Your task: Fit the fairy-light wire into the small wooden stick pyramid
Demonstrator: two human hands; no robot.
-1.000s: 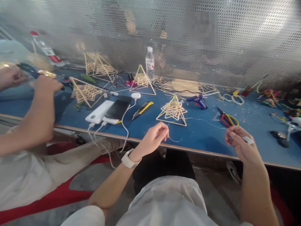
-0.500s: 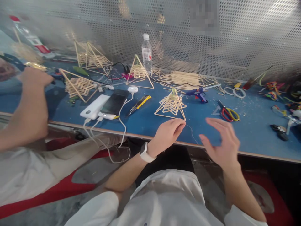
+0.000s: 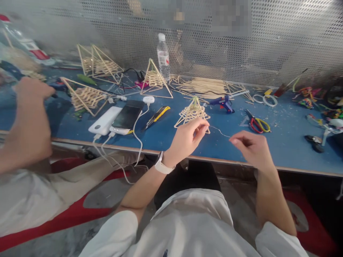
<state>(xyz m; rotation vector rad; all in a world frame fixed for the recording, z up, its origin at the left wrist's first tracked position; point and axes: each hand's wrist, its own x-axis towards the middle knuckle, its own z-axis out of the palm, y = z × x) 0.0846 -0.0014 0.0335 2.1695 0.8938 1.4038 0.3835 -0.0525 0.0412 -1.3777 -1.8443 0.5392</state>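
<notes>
Head view: noted right hand (image 3: 250, 146) closed to a fingertip pinch on one end of a thin pale thread (image 3: 220, 131). Noted left hand (image 3: 187, 139) with thumb and fingertips close together at the thread's other visible end, in front of the stick pyramid (image 3: 194, 110); cannot tell whether gripping thread or touching a stick (base partly masked by the hand). Traced thread between both hands, slack and bent, over the blue table (image 3: 284, 142). Judge thread very light, limp, apt to slip from loose fingertips and to tangle. Take hold close to an end, between finger pads. Rate pyramid light and stiff, probably fragile at the joints; hold by a base stick, not the thin inner tiers. Farther out, found glue gun (image 3: 224, 103) near the pyramid, scissors (image 3: 253, 120) beyond the right hand, utility knife (image 3: 157, 117) to the left.
</notes>
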